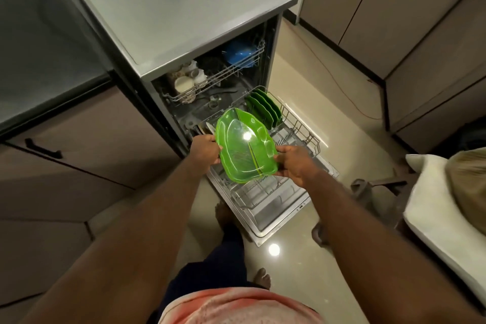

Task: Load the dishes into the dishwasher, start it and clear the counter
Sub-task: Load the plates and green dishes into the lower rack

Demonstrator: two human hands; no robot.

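A green leaf-shaped plate [244, 147] is held flat above the pulled-out lower rack [299, 129] of the open dishwasher [205, 42]. My left hand [205, 150] grips its left edge and my right hand [297, 163] grips its right edge. Several green plates [263, 108] stand upright in the far part of the lower rack. The upper rack [218, 76] holds white cups [189, 79] and a blue bowl [240, 54].
The dishwasher's door [276, 208] lies open over the floor in front of my feet. A grey counter [47, 42] with brown cabinets is on the left. Tall cabinets [394, 16] stand at the right, and a white cushioned seat [434, 208] is near my right arm.
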